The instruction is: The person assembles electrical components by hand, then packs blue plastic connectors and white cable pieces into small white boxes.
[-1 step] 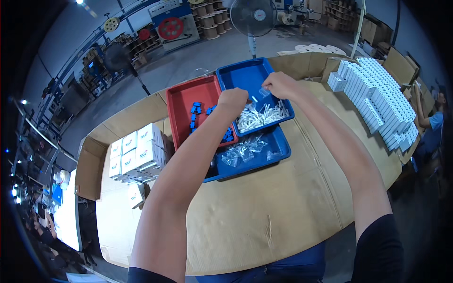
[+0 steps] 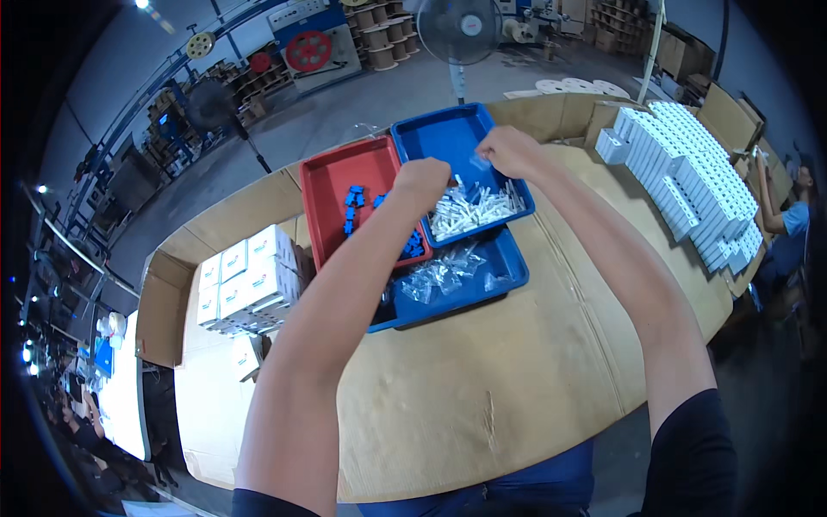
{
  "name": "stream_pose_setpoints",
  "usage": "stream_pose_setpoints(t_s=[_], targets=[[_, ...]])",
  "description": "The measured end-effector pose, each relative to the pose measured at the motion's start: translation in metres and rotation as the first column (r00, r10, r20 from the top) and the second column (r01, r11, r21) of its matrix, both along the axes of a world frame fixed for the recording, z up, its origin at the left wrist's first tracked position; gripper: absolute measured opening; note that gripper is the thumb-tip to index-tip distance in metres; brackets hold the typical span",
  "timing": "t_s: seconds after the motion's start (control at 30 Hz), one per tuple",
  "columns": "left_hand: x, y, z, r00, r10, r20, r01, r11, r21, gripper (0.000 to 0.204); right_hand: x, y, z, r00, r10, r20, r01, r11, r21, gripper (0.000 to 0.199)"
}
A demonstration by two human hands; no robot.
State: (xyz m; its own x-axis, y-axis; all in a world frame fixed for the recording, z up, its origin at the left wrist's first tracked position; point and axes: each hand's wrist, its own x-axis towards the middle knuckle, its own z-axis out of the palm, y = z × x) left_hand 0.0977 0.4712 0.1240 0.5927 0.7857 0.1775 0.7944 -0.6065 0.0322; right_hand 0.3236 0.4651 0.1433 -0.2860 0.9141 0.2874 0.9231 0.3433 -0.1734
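Over the front blue tray (image 2: 520, 191), full of short white sticks (image 2: 475, 209), both my hands are raised close together. My right hand (image 2: 510, 153) is closed in a pinch, with a small clear plastic bag (image 2: 479, 161) showing at its fingertips. My left hand (image 2: 422, 178) is curled shut above the border between this tray and the red tray (image 2: 323, 185); what it holds, if anything, is hidden. Blue plastic pieces (image 2: 354, 196) lie in the red tray, partly behind my left forearm. A lower blue tray (image 2: 482, 286) holds clear plastic bags (image 2: 444, 272).
White boxes (image 2: 250, 280) stand stacked on the left of the cardboard-covered table (image 2: 482, 379). Many small white boxes (image 2: 689, 181) fill the far right. Cardboard walls (image 2: 538, 114) edge the table. Beyond stands a fan (image 2: 459, 34); a person (image 2: 788, 220) is at the right.
The view has shifted very slightly. My hands remain above the trays, and neither grip visibly changes.
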Motion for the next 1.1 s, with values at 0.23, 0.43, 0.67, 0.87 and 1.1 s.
stream_pose_setpoints(t_s=[0.23, 0.43, 0.67, 0.87, 1.1], targets=[[-0.006, 0.0, 0.009, 0.991, -0.084, 0.105, 0.085, 0.996, 0.001, 0.022, 0.001, -0.035, 0.008, 0.985, -0.103, -0.137, 0.101, 0.995, -0.025, 0.024], [-0.012, -0.029, -0.003, 0.953, -0.219, 0.21, 0.148, 0.94, 0.307, 0.015, 0.015, -0.05, -0.012, 0.891, -0.039, -0.453, 0.086, 0.993, 0.084, 0.016], [-0.035, -0.139, -0.079, 0.95, 0.07, 0.305, -0.05, 0.996, -0.073, 0.014, -0.009, -0.141, -0.09, 0.747, -0.094, -0.658, -0.091, 0.966, -0.241, 0.02], [-0.068, -0.23, -0.118, 0.872, 0.179, 0.455, -0.261, 0.958, 0.122, 0.041, -0.042, -0.198, -0.138, 0.829, 0.04, -0.557, -0.025, 0.999, 0.035, 0.036], [-0.179, -0.385, -0.143, 0.545, 0.431, 0.719, -0.506, 0.853, -0.128, 0.03, -0.043, -0.331, -0.16, 0.69, -0.15, -0.708, 0.12, 0.988, -0.092, 0.018]])
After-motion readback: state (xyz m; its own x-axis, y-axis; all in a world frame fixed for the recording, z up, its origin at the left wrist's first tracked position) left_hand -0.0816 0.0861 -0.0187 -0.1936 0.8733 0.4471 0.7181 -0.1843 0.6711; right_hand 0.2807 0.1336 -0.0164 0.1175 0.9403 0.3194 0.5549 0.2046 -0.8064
